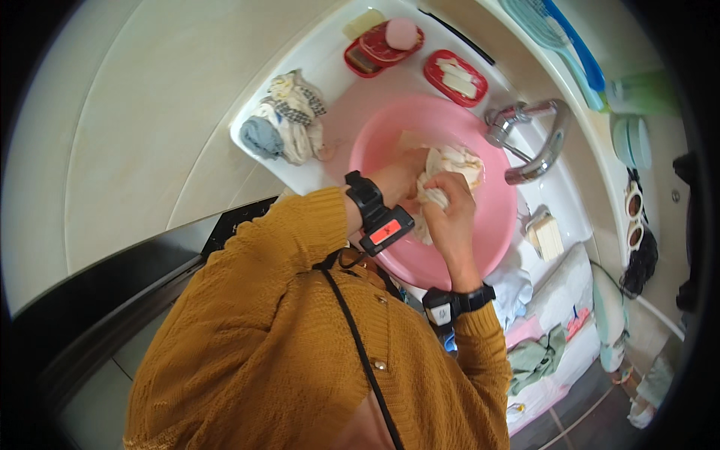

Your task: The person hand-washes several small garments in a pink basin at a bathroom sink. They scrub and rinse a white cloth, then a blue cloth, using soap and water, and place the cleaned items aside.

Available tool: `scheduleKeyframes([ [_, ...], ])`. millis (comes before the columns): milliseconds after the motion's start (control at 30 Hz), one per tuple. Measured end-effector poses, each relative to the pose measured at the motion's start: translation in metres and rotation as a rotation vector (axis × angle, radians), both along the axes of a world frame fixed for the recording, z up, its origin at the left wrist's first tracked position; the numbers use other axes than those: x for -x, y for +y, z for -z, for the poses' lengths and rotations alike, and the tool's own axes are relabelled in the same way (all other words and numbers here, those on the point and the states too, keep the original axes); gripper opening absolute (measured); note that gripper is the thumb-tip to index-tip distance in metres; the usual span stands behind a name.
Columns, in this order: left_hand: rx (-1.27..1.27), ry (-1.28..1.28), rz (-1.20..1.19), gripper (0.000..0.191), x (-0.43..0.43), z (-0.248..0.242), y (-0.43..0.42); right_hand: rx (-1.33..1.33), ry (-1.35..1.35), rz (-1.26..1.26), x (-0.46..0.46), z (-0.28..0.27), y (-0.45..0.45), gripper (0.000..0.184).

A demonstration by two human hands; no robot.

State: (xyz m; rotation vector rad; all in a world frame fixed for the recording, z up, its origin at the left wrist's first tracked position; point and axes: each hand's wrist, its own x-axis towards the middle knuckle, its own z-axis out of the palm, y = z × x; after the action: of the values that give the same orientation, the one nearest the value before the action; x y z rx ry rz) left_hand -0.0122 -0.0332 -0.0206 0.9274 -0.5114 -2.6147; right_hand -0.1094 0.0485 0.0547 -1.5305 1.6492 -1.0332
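Both hands are inside a round pink plastic basin that sits in a white washbasin. My right hand has its fingers closed around a bunched part of a wet white cloth. My left hand is beside it at the cloth's left edge, its fingers largely hidden, so its hold cannot be made out. More of the cloth spreads past the hands and hangs below them in the basin. Some of it bears yellowish-brown marks.
A chrome faucet reaches over the basin's right rim. Red soap dishes stand behind. Crumpled cloths lie at the left ledge, a cream soap bar at the right. A green garment lies lower right; brushes rest on the shelf.
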Motion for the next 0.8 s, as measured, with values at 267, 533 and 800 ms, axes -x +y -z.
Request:
scheduleKeyframes([
  [267,0.034,0.127,-0.175,0.020,-0.006,-0.052,0.025,-0.052,-0.035,0.154,-0.009,0.017,-0.008,0.013],
  [533,0.002,-0.540,-0.169,0.024,0.028,-0.011,0.019,-0.437,-0.036,0.182,0.046,0.106,-0.028,0.019],
  [800,-0.152,-0.573,-0.319,0.032,0.009,-0.006,-0.016,-0.188,0.139,0.240,0.068,0.151,-0.019,0.026],
])
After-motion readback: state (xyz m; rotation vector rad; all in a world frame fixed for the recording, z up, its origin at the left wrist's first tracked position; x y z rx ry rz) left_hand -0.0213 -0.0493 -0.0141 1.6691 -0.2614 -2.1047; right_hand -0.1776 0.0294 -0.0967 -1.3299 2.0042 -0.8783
